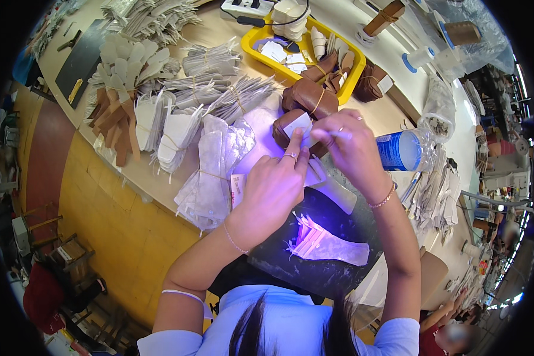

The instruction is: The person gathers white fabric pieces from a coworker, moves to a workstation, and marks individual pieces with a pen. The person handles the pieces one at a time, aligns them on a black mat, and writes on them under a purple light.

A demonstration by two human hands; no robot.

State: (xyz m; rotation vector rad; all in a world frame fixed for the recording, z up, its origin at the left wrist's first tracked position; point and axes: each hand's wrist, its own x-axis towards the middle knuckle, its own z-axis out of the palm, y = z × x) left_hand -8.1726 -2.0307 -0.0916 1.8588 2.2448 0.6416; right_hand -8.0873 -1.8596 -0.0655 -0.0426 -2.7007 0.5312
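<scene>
A bundle of brown leather pieces (pixel 280 132) lies in front of me with a white paper slip (pixel 301 121) on top. My left hand (pixel 270 187) rests against it, index finger stretched out and pressing on the slip. In my right hand (pixel 356 151) a pale pen (pixel 340 134) is pinched, held slanted over the bundle's right side. Its tip is hard to make out. Just behind lies another brown leather bundle (pixel 314 98), tied with a rubber band. Nearer to me, a fanned stack of pale strips (pixel 332 244) glows violet-pink on the dark mat (pixel 285 261).
Tied bundles of whitish pieces (pixel 181 133) crowd the table's left side. A yellow tray (pixel 357 65) with leather scraps stands behind. On the right are a plastic bottle (pixel 400 150), thread spools (pixel 418 58) and more pale strips (pixel 433 196). A power strip (pixel 248 8) sits at the back.
</scene>
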